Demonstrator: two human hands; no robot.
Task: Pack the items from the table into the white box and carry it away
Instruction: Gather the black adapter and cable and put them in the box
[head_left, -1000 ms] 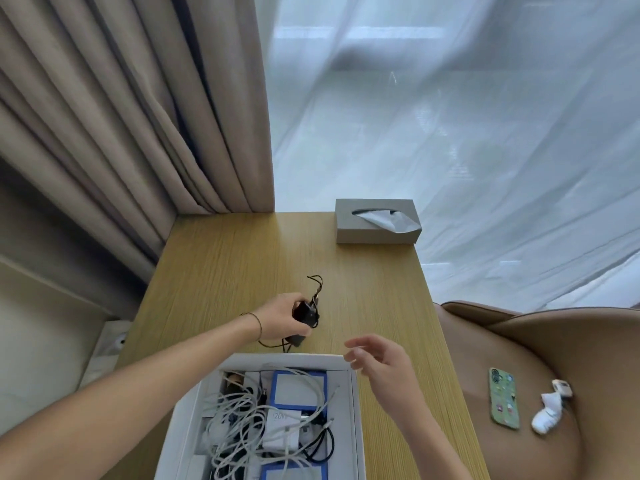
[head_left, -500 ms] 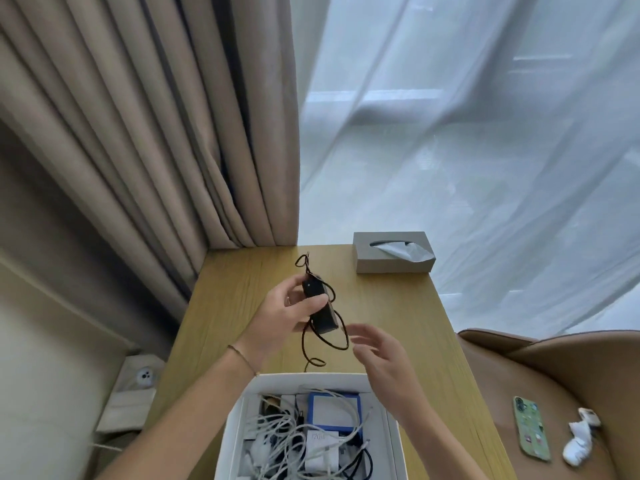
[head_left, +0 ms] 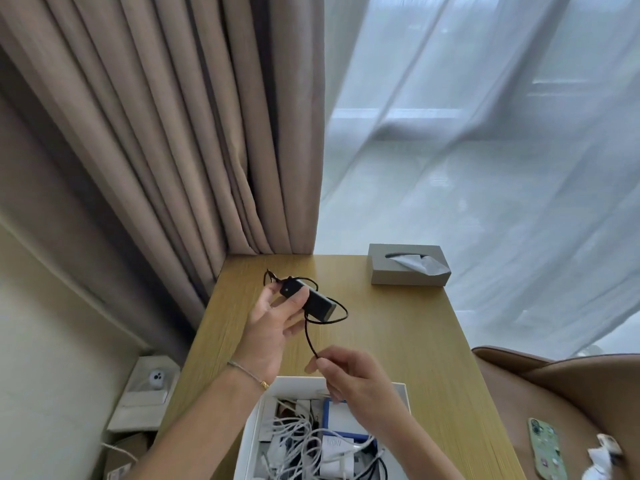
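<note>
In the head view, the white box [head_left: 254, 434] sits at the desk's [head_left: 408, 341] near edge, holding tangled white cables [head_left: 301, 441] and blue-rimmed packs [head_left: 337, 419]. Above the desk, the left hand [head_left: 273, 327] grips a slim black adapter [head_left: 308, 301], its long axis slanting toward the near right; right-hand [head_left: 356, 375] fingers pinch its thin black cord [head_left: 310, 336].

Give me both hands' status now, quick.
Left hand: closed on the black adapter, lifted above the table.
Right hand: pinching the adapter's black cable.
</note>
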